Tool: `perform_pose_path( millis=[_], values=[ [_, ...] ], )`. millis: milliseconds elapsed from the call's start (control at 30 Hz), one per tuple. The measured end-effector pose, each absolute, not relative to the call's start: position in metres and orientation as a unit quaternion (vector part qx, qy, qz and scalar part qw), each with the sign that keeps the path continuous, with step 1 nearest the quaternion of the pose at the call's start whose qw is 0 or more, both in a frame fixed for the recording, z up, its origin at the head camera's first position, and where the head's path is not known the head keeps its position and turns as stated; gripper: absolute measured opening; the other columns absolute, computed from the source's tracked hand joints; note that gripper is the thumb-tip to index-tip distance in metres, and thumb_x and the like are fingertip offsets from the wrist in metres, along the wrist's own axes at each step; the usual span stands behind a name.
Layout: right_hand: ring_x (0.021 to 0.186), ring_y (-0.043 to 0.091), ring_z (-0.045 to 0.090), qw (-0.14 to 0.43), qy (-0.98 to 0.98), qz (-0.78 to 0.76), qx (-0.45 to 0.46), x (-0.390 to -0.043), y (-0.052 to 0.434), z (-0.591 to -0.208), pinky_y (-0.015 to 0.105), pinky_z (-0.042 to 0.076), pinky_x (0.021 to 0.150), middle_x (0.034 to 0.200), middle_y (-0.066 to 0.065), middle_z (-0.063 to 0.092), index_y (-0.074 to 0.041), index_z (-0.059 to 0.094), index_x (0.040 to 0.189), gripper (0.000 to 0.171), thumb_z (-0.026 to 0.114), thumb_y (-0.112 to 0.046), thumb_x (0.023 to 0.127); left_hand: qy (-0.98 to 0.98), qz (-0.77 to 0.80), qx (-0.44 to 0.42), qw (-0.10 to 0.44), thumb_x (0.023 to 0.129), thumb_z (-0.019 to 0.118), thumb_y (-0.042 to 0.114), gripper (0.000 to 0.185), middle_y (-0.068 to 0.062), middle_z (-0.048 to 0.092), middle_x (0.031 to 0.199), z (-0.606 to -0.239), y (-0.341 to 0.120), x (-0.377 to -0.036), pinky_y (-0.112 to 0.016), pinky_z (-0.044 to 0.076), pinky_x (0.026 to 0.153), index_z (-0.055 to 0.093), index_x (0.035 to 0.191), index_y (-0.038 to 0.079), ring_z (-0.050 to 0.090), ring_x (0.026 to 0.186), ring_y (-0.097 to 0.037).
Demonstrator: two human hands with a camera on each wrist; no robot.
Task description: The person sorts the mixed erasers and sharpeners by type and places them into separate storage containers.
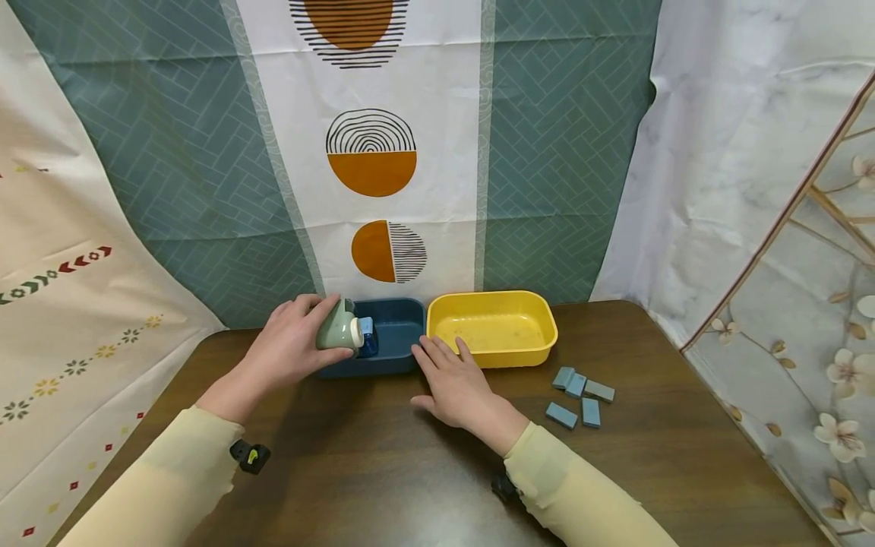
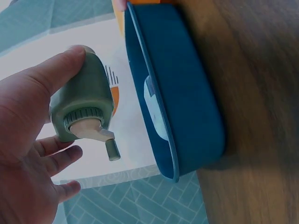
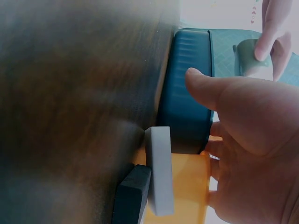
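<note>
My left hand (image 1: 287,342) grips a green hand-crank pencil sharpener (image 1: 336,328) over the left end of the blue bin (image 1: 403,367). In the left wrist view, the thumb lies along the sharpener's body, and its white crank (image 2: 91,128) with a green knob points away from the palm. A small light-and-dark-blue item (image 1: 368,336) sits inside the blue bin, partly hidden by the sharpener. My right hand (image 1: 454,387) has its fingers straight and spread, fingertips at the near rims where the blue bin meets the yellow bin (image 1: 513,358). Nothing is in the right hand.
Several small blue-grey blocks (image 1: 562,415) lie on the brown wooden table (image 1: 383,471), right of the right hand. The two bins stand side by side at the table's back edge, in front of a hanging patterned cloth (image 1: 560,152).
</note>
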State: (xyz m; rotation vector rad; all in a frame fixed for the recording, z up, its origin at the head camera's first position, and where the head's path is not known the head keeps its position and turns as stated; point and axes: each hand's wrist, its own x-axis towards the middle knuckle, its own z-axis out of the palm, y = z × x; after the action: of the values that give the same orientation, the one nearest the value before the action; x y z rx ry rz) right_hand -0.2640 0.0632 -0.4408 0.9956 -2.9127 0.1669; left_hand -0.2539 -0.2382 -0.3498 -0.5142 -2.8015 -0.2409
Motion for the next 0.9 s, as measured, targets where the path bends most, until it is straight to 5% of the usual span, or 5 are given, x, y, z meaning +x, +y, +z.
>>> perform_pose_path(
  millis=[533,900],
  values=[
    [0.169,0.028,0.019,0.028,-0.946,0.053,0.319,-0.263,0.064,-0.439,0.058,0.007,0.136,0.183,0.008,0.022,-0.014,0.03,0.176,0.09,0.066,-0.059,0.107,-0.968,-0.108,-0.184,0.13,0.09,0.092,0.048,0.101,-0.026,0.054,0.154,-0.356,-0.216,-0.286,-0.069,0.037,0.121,0.043,0.168,0.008,0.056,0.131,-0.047],
    [0.168,0.027,0.022,0.042,-0.946,0.033,0.32,-0.263,0.063,-0.441,0.058,0.012,0.135,0.182,0.008,0.025,-0.013,0.031,0.176,0.09,0.065,-0.06,0.108,-0.969,-0.134,-0.172,0.117,0.091,0.091,0.05,0.102,-0.023,0.052,0.157,-0.361,-0.192,-0.305,-0.069,0.048,0.111,0.04,0.171,0.012,0.051,0.134,-0.051]
  ],
)
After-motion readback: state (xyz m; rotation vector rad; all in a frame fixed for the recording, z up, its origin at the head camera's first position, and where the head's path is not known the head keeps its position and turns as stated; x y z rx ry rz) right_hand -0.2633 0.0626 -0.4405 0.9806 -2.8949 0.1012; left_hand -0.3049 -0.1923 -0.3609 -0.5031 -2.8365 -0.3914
